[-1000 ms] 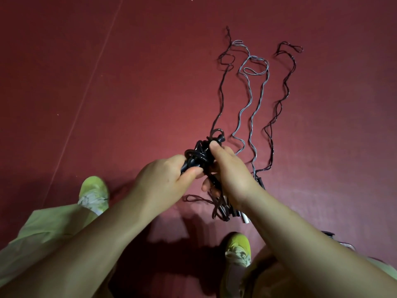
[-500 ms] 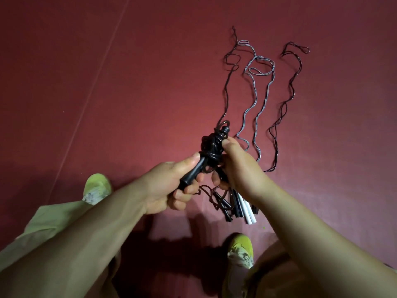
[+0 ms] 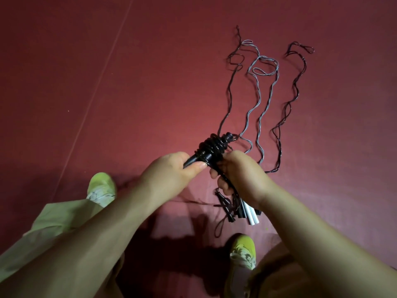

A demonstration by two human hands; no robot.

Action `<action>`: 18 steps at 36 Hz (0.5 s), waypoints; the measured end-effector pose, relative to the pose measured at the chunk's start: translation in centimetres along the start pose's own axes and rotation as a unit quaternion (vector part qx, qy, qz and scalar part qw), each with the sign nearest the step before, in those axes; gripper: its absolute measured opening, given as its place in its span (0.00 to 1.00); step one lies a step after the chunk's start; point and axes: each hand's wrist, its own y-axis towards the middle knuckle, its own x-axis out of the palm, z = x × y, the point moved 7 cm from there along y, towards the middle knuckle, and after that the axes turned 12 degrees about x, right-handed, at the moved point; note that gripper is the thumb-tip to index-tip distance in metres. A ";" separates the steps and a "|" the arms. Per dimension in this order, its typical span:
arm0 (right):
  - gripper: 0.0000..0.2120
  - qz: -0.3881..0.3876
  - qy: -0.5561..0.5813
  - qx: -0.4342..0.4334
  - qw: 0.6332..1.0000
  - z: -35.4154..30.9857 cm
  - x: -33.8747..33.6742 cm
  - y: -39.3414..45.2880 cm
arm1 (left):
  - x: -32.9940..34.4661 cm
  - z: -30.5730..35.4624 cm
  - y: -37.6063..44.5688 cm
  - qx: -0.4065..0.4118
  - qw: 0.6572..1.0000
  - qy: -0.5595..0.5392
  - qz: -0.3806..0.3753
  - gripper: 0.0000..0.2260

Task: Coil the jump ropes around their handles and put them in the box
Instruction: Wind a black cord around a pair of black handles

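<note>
- The left hand is gripping the lower end of the black handles, thumb pressed along them.
- The right hand is pinching the black rope just beside the coil, feeding the winding.
- Judging by the slack beyond the handles, more turns are needed.
- The grey rope, another black rope and spare handles are lying on the floor; no box is showing.

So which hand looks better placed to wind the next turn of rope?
Probably the right hand: it sits beside the black coil, near the loose rope on the floor. The left hand grips the handle, steadying it.
</note>
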 end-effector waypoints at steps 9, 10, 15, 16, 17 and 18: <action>0.37 0.045 0.027 0.030 0.998 1.2 0.1 0.7 | -0.9 2.6 -1.3 0.120 0.966 0.214 0.082 0.18; 0.36 0.033 0.048 0.032 0.998 1.3 0.2 0.6 | -0.7 3.1 -1.5 0.157 0.956 0.229 0.091 0.18; 0.25 0.024 0.082 0.052 0.995 1.9 0.7 0.5 | -0.2 3.6 -2.1 0.203 0.936 0.269 0.103 0.18; 0.21 0.029 0.092 0.051 0.994 2.0 0.8 0.5 | -0.1 3.7 -2.1 0.198 0.937 0.271 0.099 0.18; 0.18 0.031 0.105 0.047 0.993 2.0 0.8 0.5 | -0.2 3.9 -2.2 0.191 0.937 0.277 0.098 0.18; 0.17 0.032 0.118 0.040 0.992 1.9 0.7 0.5 | -0.3 4.1 -2.2 0.183 0.937 0.280 0.099 0.17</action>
